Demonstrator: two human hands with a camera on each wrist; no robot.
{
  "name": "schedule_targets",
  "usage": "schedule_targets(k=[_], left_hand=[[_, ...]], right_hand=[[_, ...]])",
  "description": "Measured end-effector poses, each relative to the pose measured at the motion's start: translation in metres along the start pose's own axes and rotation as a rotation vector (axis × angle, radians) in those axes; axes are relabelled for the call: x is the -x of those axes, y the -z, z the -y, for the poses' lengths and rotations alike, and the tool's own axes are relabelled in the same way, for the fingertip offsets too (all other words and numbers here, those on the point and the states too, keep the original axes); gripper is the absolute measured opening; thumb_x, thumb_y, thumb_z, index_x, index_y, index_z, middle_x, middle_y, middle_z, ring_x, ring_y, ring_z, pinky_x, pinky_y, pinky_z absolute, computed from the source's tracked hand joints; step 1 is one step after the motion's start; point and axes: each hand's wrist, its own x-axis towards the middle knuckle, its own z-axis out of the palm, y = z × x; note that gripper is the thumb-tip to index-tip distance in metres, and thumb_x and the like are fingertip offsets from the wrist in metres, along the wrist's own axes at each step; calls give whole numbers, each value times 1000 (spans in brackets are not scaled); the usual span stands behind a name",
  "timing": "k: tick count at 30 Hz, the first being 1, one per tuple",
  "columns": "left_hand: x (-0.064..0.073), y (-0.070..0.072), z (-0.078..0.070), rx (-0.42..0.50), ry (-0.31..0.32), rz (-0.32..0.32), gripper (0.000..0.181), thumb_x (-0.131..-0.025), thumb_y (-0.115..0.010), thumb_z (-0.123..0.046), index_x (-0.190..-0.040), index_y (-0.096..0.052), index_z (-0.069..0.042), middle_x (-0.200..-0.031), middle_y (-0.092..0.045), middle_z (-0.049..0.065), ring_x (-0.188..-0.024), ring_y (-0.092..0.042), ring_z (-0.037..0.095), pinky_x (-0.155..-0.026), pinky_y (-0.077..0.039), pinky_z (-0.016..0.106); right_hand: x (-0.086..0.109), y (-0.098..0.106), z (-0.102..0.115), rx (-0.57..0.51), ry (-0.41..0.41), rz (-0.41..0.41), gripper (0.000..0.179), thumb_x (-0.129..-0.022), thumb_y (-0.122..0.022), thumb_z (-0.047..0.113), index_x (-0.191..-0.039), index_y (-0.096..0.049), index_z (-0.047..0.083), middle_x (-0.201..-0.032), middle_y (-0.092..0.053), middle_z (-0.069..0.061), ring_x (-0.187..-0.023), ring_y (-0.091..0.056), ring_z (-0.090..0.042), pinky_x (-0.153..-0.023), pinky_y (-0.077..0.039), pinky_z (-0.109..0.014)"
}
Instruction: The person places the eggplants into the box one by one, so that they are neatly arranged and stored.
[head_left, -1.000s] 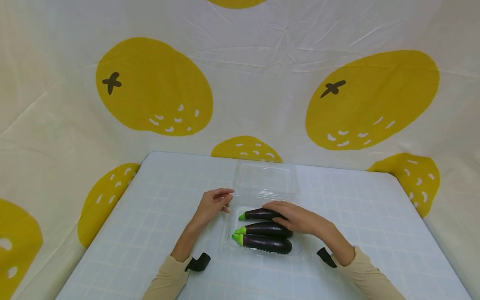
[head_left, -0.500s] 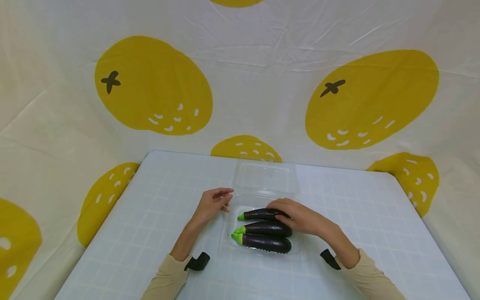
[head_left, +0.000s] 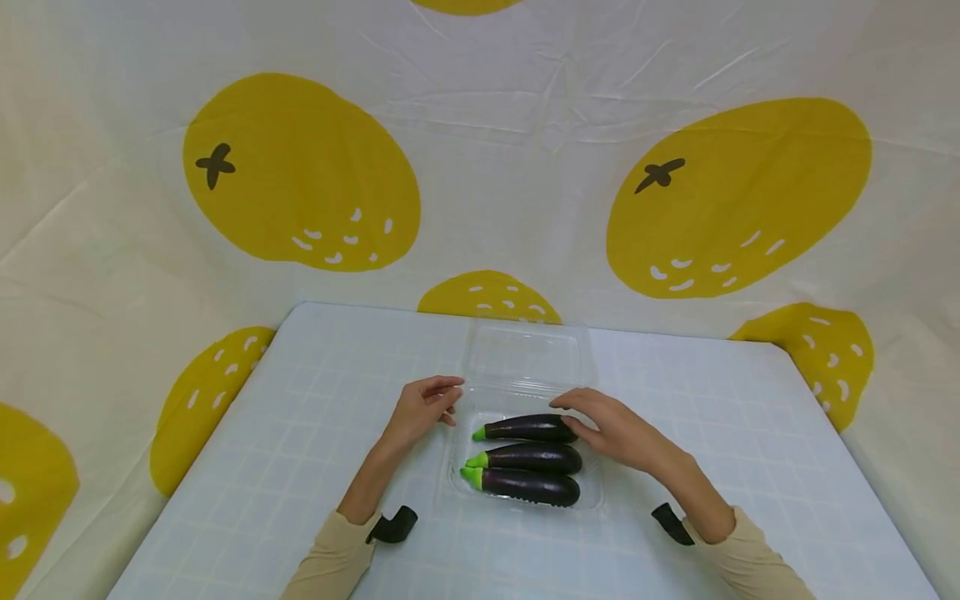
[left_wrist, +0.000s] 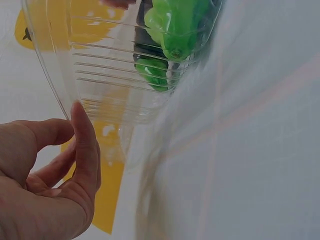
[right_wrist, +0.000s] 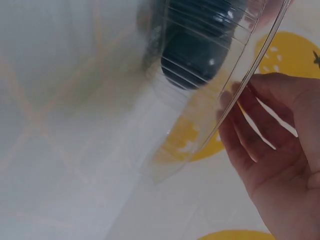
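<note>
Three dark eggplants lie side by side in the base of a clear plastic clamshell container (head_left: 592,492), green stem ends to the left: the far eggplant (head_left: 525,427), the middle eggplant (head_left: 536,457) and the near eggplant (head_left: 532,486). My left hand (head_left: 420,410) is at the container's left rim near the hinge, thumb and a finger meeting at the edge (left_wrist: 67,114). Over the right rear of the base, my right hand (head_left: 618,427) has its fingers spread apart around nothing. Its thumb overlaps the far eggplant's blunt end, and its fingers overlap the rim in the right wrist view.
The container's open lid (head_left: 528,354) lies back toward the far edge of the table (head_left: 300,400). Behind the table hangs a white cloth with yellow fruit prints (head_left: 307,167). Black straps (head_left: 393,525) sit at both wrists.
My right hand has let go of the far eggplant and moved right and slightly up from it. The left hand stays at the container's rim.
</note>
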Motion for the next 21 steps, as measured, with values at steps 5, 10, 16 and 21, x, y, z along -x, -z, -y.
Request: schedule_targets(k=[5, 10, 16, 21], left_hand=[[-1, 0, -1, 4, 1, -13, 31, -101, -67, -9, -127, -67, 8, -100, -66, 32, -71, -65, 25, -61, -60, 25], [-3, 0, -2, -27, -3, -34, 33, -100, -68, -12, -127, -66, 7, -101, -69, 29, -70, -66, 21, -63, -60, 25], [-10, -2, -2, -93, 3, -99, 38, -99, -71, -18, -130, -65, 4, -106, -71, 23, -76, -69, 18, -73, -61, 26], [-19, -5, -4, -152, 21, -146, 44, -98, -73, -23, -134, -64, 0, -109, -71, 17, -92, -71, 28, -82, -61, 31]], right_hand=[[5, 1, -8, 8, 36, -115, 32, -88, -75, -8, -118, -70, 1, -114, -72, -8, -105, -67, -23, -84, -60, -40], [7, 3, -16, 43, 22, -224, 33, -85, -78, -7, -116, -71, -1, -112, -72, -9, -104, -66, -24, -83, -58, -40], [10, 0, -27, 55, -77, -299, 33, -89, -76, -2, -122, -68, 1, -120, -69, -9, -114, -61, -28, -98, -49, -34], [10, -4, -39, 28, -149, -355, 38, -91, -74, -1, -128, -64, -3, -127, -65, -16, -119, -57, -35, -101, -48, -46]])
